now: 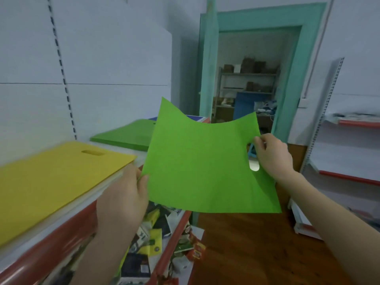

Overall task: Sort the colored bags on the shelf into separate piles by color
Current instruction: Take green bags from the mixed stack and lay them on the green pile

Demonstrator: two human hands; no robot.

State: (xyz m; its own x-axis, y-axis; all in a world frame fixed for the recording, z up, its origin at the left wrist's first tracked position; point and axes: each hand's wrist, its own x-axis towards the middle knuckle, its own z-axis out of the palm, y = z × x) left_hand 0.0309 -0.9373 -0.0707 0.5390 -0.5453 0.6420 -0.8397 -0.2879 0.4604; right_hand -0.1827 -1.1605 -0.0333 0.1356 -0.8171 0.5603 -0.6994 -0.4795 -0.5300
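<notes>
The person held a single green bag (201, 165) in the air in front of the shelf (51, 241), stretched between both hands so that it hung flat and open to view, probably to keep the limp sheet from folding before it was laid down. The left hand (125, 198) pinched the bag's left edge between thumb and fingers, just beside the corner of the yellow pile (51, 177). The right hand (271, 155) gripped the opposite edge, its fingers curled round the material next to the handle cut-out (254, 166). The top edge sagged between its two raised corners, which suggested thin, floppy stuff that needed two holds. On the shelf top, beyond the yellow pile, lay a green pile (123, 134), partly hidden by the held bag, and behind it showed the edge of something blue (195, 118). Judging by colour, the bag belonged on the green pile, which lay further back and to the left of the hands. Assorted packets (152, 233) crowded the shelf below.
</notes>
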